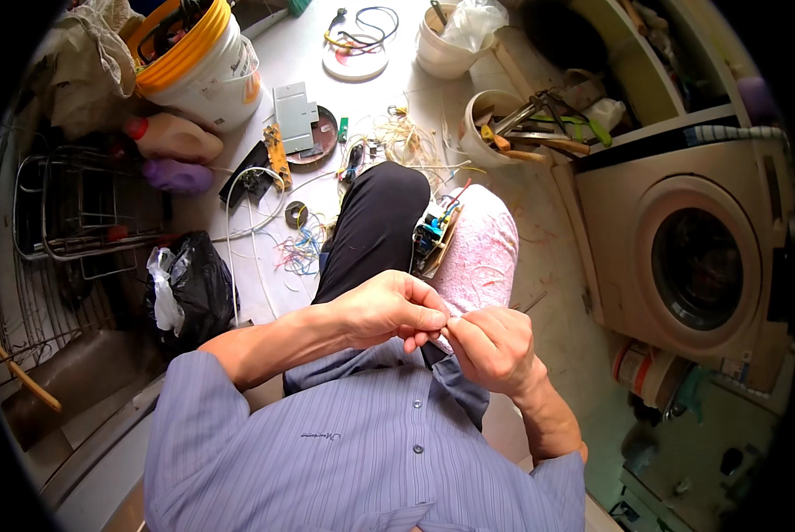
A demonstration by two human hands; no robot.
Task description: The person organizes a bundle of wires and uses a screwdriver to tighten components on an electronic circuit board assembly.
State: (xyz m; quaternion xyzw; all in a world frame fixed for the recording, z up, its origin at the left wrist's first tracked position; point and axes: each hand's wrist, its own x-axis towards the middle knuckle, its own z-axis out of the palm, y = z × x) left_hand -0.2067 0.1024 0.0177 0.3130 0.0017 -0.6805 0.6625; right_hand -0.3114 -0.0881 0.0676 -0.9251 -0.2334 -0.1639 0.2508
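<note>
My left hand (389, 310) and my right hand (491, 344) meet above my lap, thumbs and fingertips pinched together. Whatever sits between them is too small to make out. Just beyond the hands, a small circuit board (431, 232) with blue and white parts and short red and blue wires rests between my thighs. A pink patterned cloth (479, 239) covers my right thigh, while dark trousers (375, 217) show on the left.
Tangled wires (406, 142) lie on the floor ahead, near a grey metal plate (295, 117) and a yellow-brown strip (277, 155). A bucket of tools (482, 111) stands front right, a washing machine (672, 244) at right. At left are a black bag (201, 284) and a wire rack (78, 208).
</note>
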